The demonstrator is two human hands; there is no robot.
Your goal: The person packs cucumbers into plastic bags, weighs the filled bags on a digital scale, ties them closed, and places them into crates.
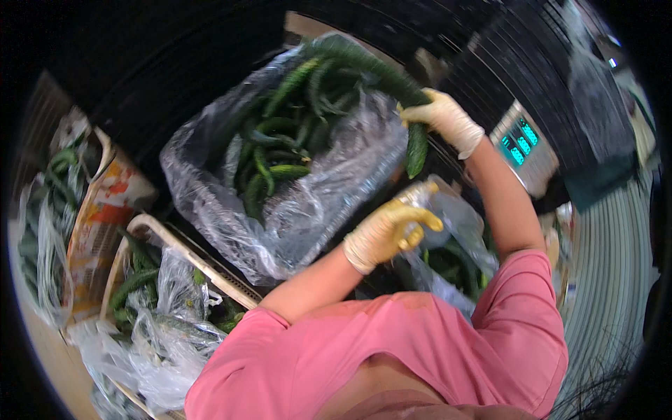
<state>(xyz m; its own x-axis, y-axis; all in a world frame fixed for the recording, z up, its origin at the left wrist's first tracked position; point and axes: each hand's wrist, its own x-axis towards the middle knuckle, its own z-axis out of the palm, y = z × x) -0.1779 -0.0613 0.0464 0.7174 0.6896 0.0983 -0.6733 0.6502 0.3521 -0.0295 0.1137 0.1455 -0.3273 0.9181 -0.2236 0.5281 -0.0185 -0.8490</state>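
Note:
My right hand [443,118], in a pale glove, grips a long dark green cucumber [375,68]. The cucumber is motion-blurred, stretching over the far side of a plastic-lined container [320,252]. A green end [417,152] hangs below the hand; whether it belongs to the same cucumber I cannot tell. My left hand [391,233], in a yellowed glove, is held in front of the container's near right side, fingers apart, with no cucumber in it. Several curved cucumbers [278,136] lie inside the liner, mostly on its left and far side.
A lit digital scale display [522,142] stands right of my right forearm. Below my hands is a clear plastic bag [462,210] with cucumbers. At left are a printed carton [113,205] and a pale crate [194,257], with cucumbers and crumpled plastic [152,341].

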